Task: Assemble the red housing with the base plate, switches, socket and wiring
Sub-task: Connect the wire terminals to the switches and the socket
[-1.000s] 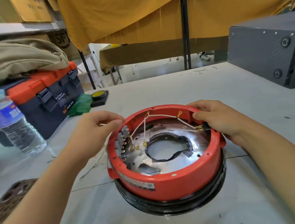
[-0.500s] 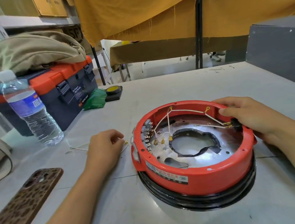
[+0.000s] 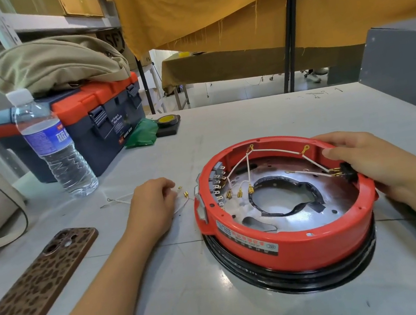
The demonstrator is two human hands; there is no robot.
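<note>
A: While the red housing (image 3: 294,242) sat upside down on its black ring (image 3: 292,278) near the right front of the table (image 3: 250,119), where was each hand?

B: The right hand (image 3: 374,158) rested on the far right rim, its curled fingers holding the rim by the black socket (image 3: 347,170). The left hand (image 3: 151,206) lay on the table just left of the housing, fingers curled over a loose white wire (image 3: 118,200) with brass terminals (image 3: 186,194); whether it actually pinched the wire, I could not tell.

A: How should that pickup have gone?

B: I judged it best to take the lead by its insulation, near the terminal, and keep the right hand steadying the housing so the seated wires stayed put.

A: And inside the housing?

B: The shiny base plate (image 3: 331,199) with a taped centre opening, a row of switch tabs (image 3: 217,186) on the left wall, and white wiring (image 3: 277,148) strung from there to the socket. The orange-lidded toolbox (image 3: 99,112) was latched shut, contents unseen; the water bottle (image 3: 53,145) looked mostly full
</note>
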